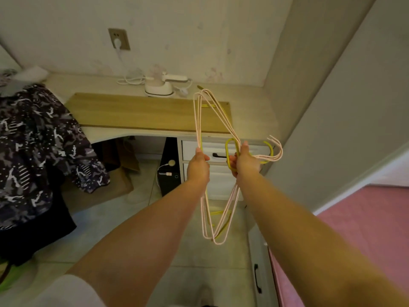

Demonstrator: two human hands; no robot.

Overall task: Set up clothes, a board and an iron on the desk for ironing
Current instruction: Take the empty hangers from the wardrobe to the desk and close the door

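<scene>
Both my hands hold a bunch of pink and yellow wire hangers in front of the desk. My left hand grips the straight bars. My right hand grips the necks, with the hooks pointing right. A wooden board lies flat on the desk. A white iron stands behind the board, its cord running to a wall socket. Dark patterned clothes hang in a heap over the desk's left end.
White drawers sit under the desk on the right, a black computer tower beside them. Cardboard lies on the floor under the desk. A pink bed is at the right, with a wall corner beside the desk.
</scene>
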